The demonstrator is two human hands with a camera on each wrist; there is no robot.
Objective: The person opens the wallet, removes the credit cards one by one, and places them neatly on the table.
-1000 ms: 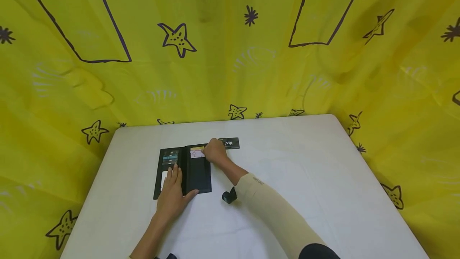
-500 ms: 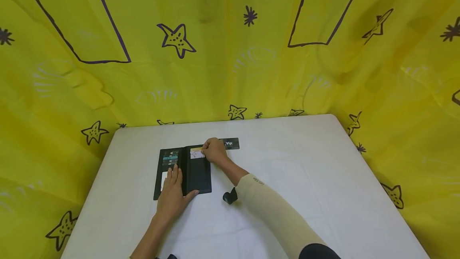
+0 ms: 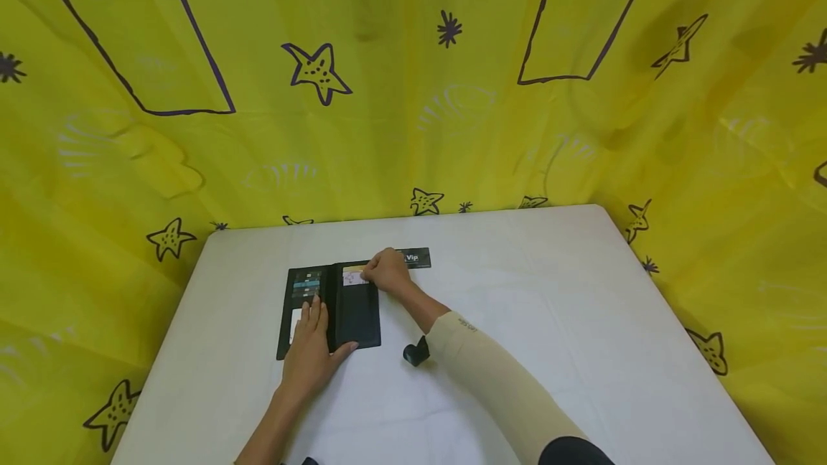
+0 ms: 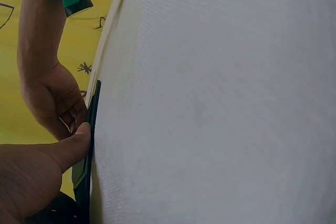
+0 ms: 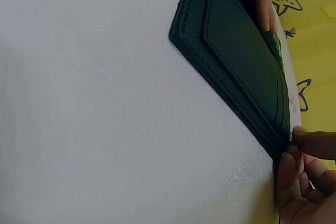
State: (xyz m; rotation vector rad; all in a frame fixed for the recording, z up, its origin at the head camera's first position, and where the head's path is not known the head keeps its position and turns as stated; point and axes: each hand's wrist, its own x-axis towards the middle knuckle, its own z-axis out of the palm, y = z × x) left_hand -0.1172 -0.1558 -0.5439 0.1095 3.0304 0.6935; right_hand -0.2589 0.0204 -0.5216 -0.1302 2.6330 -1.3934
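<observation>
Tabletop [image 3: 555, 307], wht, yel. star-print drape [image 3: 381, 142] behind; L hand [image 3: 309, 356] flat on wallet [image 3: 360, 318], R hand [image 3: 388, 270] in pinch on card [image 3: 352, 276].

A white, cloth-covered table [image 3: 549, 321] with rounded far corners and faint creases. On it, left of centre and toward the far side, a black bifold wallet [image 3: 359, 318] lies open. Just beyond its far right corner is a dark card [image 3: 418, 258] printed "Vip", partly hidden.
</observation>
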